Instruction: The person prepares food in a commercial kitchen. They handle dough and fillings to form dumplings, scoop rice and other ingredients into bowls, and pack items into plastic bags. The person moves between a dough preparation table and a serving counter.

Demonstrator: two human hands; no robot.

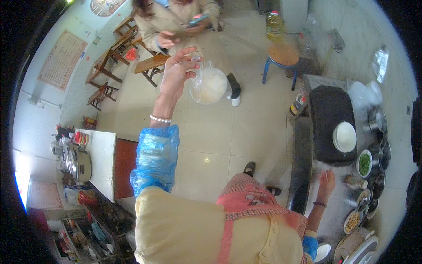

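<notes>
Held out in front, my left hand [179, 71] grips the top of a clear plastic bag [208, 86] with a round, pale container in it. A white bead bracelet and a blue plastic sleeve cover are on that arm. My right hand [326, 183] is low over the counter at the right, its fingers bent; a small pale thing shows at the fingertips, too blurred to name. Near it are a bowl of chopped greens [365, 163], a jar lying on its side [356, 182] and a stack of white bowls [344, 137] on a black surface.
A person in a beige coat [184, 29] stands facing me, holding a phone [198, 20]. A round stool [283, 54] stands by an oil bottle [275, 26]. Metal pots and a bowl of peanuts [352, 222] line the right counter. At left is a white-topped table [102, 158].
</notes>
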